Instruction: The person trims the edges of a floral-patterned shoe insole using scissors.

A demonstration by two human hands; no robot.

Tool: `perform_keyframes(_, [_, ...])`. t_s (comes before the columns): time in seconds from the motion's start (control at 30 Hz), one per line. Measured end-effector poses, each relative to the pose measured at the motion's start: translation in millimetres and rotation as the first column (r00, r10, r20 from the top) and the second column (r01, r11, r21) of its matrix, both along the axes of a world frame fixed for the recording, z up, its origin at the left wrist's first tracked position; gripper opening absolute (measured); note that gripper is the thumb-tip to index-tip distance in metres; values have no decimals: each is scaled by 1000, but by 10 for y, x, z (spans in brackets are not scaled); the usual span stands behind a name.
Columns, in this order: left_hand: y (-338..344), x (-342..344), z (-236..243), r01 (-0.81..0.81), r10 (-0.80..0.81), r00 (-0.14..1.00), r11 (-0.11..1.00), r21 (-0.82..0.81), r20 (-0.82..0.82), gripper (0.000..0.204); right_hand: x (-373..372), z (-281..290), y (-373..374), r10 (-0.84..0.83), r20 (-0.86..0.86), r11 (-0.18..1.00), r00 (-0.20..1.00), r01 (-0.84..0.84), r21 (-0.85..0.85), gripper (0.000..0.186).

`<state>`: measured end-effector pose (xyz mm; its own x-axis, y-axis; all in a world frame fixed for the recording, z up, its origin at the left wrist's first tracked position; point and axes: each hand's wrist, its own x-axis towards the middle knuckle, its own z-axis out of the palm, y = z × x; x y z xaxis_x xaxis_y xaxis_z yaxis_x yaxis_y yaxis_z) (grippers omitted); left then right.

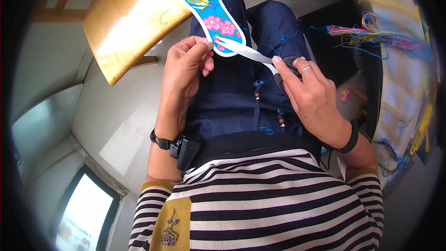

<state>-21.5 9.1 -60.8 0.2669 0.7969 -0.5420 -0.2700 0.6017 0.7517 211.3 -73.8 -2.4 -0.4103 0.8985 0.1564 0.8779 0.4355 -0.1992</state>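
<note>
Embroidered insole [213, 13], densely stitched and waisted, bordered in smooth white, shows pink flowers on bright blue. It is above the dark cloth trousers [223, 107]; the left hand [188, 62] pinches its near edge. The right hand [311, 88] holds slender, pointed metal scissors [253, 55] across that end.

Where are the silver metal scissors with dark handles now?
In the head view's upper middle, slightly right, the scissors are in the right grip, overlapping the lower end of the blue, flowered, white-edged insole.
</note>
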Motion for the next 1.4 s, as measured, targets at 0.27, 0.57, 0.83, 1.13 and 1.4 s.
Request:
perform_keyframes(0.27, [-2, 70, -69, 35, -37, 998, 999, -37, -58, 10, 12, 9, -62, -78, -97, 960, 992, 49, -275, 43])
perform_keyframes(0.57, [79, 367, 90, 371, -387, 901, 921, -117, -196, 10, 231, 196, -373, -210, -99, 895, 973, 150, -421, 47])
perform_keyframes(0.83, [91, 325, 111, 248, -268, 959, 952, -177, -97, 9, 170, 200, -355, -210, -41, 916, 977, 182, -358, 50])
perform_keyframes(1.13, [-12, 428, 107, 78, -71, 997, 965, -251, 37, 13, 160, 184, -386, -219, -70, 915, 973, 179, -362, 54])
perform_keyframes(1.4, [10, 468, 96, 59, -48, 998, 960, -275, 47, 15, 171, 17, -399, -195, -122, 945, 973, 153, -289, 46])
